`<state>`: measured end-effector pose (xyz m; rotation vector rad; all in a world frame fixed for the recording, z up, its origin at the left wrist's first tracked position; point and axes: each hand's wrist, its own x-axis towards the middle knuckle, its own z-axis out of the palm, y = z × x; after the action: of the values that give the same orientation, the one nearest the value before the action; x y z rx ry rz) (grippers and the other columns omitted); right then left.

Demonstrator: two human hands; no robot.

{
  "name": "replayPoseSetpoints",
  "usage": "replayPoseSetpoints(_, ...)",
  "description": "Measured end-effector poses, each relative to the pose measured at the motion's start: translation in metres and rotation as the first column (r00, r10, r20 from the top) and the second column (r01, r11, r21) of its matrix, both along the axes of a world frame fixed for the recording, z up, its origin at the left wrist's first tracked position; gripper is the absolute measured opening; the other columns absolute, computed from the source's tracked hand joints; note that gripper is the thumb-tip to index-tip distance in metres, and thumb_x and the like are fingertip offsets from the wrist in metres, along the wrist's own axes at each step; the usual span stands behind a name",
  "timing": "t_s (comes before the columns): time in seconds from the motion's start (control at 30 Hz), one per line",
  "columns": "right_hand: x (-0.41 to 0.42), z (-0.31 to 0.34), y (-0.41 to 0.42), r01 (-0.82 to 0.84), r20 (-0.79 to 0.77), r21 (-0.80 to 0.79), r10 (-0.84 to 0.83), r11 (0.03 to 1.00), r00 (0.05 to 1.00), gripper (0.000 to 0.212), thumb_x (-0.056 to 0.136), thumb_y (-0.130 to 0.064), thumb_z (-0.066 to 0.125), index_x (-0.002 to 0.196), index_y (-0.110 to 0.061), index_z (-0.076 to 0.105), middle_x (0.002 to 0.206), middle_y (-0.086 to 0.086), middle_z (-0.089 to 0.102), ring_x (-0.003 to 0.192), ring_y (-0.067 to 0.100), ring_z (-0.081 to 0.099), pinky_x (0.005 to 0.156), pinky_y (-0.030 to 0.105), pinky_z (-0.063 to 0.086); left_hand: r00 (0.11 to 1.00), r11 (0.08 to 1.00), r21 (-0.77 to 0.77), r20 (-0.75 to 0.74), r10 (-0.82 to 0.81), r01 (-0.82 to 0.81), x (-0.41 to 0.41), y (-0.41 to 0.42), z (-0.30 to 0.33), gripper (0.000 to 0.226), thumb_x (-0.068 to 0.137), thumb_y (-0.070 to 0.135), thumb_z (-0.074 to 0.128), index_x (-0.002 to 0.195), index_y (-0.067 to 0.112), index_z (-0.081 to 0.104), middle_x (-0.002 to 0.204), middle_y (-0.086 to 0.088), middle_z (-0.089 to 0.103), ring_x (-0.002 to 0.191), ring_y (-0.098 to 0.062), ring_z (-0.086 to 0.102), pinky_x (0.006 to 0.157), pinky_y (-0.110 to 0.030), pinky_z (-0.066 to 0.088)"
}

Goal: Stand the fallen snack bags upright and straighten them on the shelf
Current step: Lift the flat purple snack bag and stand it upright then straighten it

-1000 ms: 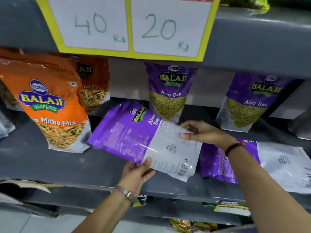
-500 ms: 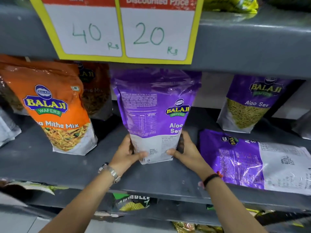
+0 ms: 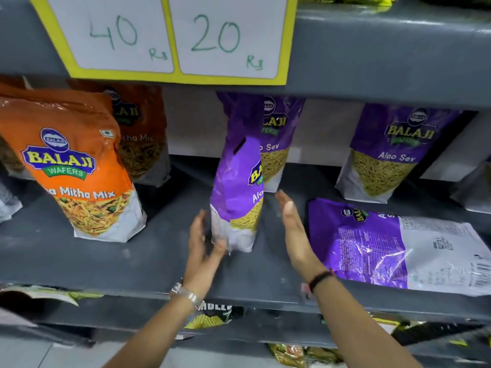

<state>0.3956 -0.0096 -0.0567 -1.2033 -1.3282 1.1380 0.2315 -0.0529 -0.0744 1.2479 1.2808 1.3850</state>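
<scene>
A purple Aloo Sev bag (image 3: 237, 187) stands upright on the grey shelf (image 3: 132, 258), turned edge-on so its front faces right. My left hand (image 3: 204, 245) is at its lower left corner, fingers spread and blurred, touching or nearly touching the bag. My right hand (image 3: 293, 227) is held flat and apart from the bag on its right side. A second purple Aloo Sev bag (image 3: 398, 245) lies flat on the shelf to the right, back side up. Behind stand two more purple bags (image 3: 276, 144) (image 3: 390, 155).
Orange Mitha Mix bags (image 3: 77, 168) (image 3: 143, 136) stand at the left. A yellow-edged price sign (image 3: 175, 35) reading 40 and 20 hangs from the shelf above. More snack packets (image 3: 210, 314) sit on the shelf below.
The purple bag went from lying flat in both hands to upright, and has now been turned edge-on. Both hands have let go and drawn back from its base.
</scene>
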Motion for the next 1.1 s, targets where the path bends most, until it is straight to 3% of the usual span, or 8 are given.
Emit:
replayPoseSetpoints(0.13, -0.016, -0.001, 0.003, -0.150, 0.032, -0.003, 0.150, 0.989, 0.988, 0.048, 0.092, -0.049, 0.021, 0.134, -0.031, 0.032, 0.139, -0.019, 0.036, 0.121, -0.020, 0.033, 0.090, -0.008, 0.026, 0.975, 0.999, 0.028, -0.220, 0.030, -0.025, 0.006, 0.007, -0.007, 0.089, 0.053, 0.047, 0.067, 0.130, 0.021, 0.029, 0.131, -0.002, 0.045, 0.120, -0.022, 0.047, 0.102, -0.040, 0.040)
replayPoseSetpoints(0.23, -0.019, -0.014, -0.019, -0.062, -0.027, -0.018, 0.061, 0.998, 0.998, 0.077, 0.074, -0.073, 0.034, 0.134, -0.026, 0.037, 0.137, -0.016, 0.043, 0.127, -0.009, 0.036, 0.099, 0.001, 0.031, 0.978, 0.999, -0.046, -0.210, 0.018, -0.029, -0.015, 0.027, -0.003, 0.081, 0.058, 0.044, 0.064, 0.127, 0.014, 0.036, 0.131, -0.014, 0.050, 0.119, -0.023, 0.049, 0.105, -0.043, 0.038)
replayPoseSetpoints(0.33, -0.009, -0.023, -0.034, 0.077, 0.009, 0.028, -0.077, 0.997, 0.997, 0.035, 0.085, -0.044, 0.049, 0.118, -0.031, 0.046, 0.124, -0.011, 0.051, 0.118, -0.002, 0.046, 0.100, 0.019, 0.039, 0.982, 0.996, -0.014, -0.168, 0.089, -0.092, -0.035, 0.039, -0.004, 0.055, 0.079, 0.011, 0.061, 0.128, 0.005, 0.036, 0.137, -0.015, 0.044, 0.122, -0.018, 0.045, 0.099, -0.017, 0.039)
replayPoseSetpoints(0.4, 0.000, -0.022, -0.025, 0.095, 0.065, 0.049, -0.098, 0.994, 0.993, 0.052, 0.083, -0.017, 0.060, 0.127, -0.027, 0.034, 0.131, -0.008, 0.040, 0.123, 0.006, 0.040, 0.098, 0.017, 0.033, 0.990, 0.996, 0.010, -0.106, 0.093, -0.093, -0.035, 0.038, -0.003, 0.047, 0.083, -0.003, 0.050, 0.127, 0.005, 0.035, 0.135, -0.010, 0.042, 0.111, 0.005, 0.048, 0.081, 0.004, 0.038)
replayPoseSetpoints(0.53, 0.011, -0.012, 0.012, -0.153, 0.239, -0.003, 0.150, 0.988, 0.959, 0.099, 0.072, -0.007, 0.072, 0.142, -0.011, 0.002, 0.139, -0.017, 0.008, 0.131, -0.003, 0.010, 0.099, 0.000, 0.014, 0.993, 0.998, 0.014, -0.104, -0.051, 0.053, -0.023, 0.031, -0.012, 0.075, 0.057, 0.033, 0.067, 0.123, 0.020, 0.034, 0.115, 0.016, 0.049, 0.095, 0.023, 0.050, 0.077, 0.003, 0.039)
replayPoseSetpoints(0.73, -0.005, -0.022, 0.012, 0.016, 0.198, 0.016, -0.019, 1.000, 0.980, 0.062, 0.072, 0.001, 0.070, 0.124, -0.011, 0.038, 0.108, -0.006, 0.054, 0.106, 0.013, 0.052, 0.078, -0.001, 0.037, 0.980, 0.989, -0.053, -0.135, -0.144, 0.138, -0.032, 0.057, -0.015, 0.071, 0.070, 0.004, 0.066, 0.129, 0.016, 0.028, 0.126, -0.004, 0.048, 0.117, -0.010, 0.051, 0.085, -0.005, 0.043)
replayPoseSetpoints(0.9, -0.012, -0.019, -0.004, 0.071, 0.213, 0.034, -0.076, 0.997, 0.974, 0.059, 0.071, 0.000, 0.071, 0.120, -0.010, 0.039, 0.110, 0.000, 0.053, 0.106, 0.019, 0.053, 0.072, -0.003, 0.038, 0.946, 0.960, -0.085, -0.168, -0.279, 0.268, -0.044, 0.060, -0.009, 0.072, 0.065, 0.019, 0.063, 0.127, 0.025, 0.027, 0.132, -0.006, 0.044, 0.111, 0.005, 0.049, 0.099, -0.014, 0.041)
replayPoseSetpoints(1.1, 0.039, 0.026, -0.018, 0.166, 0.346, 0.163, -0.214, 0.973, 0.914, 0.071, 0.074, -0.005, 0.070, 0.134, -0.004, 0.033, 0.131, 0.008, 0.048, 0.120, 0.015, 0.044, 0.095, 0.010, 0.032, 0.930, 0.948, 0.176, -0.211, 0.300, -0.266, -0.016, 0.019, -0.005, 0.080, 0.065, 0.041, 0.058, 0.132, 0.010, 0.028, 0.140, -0.013, 0.035, 0.128, -0.027, 0.036, 0.109, -0.047, 0.030)
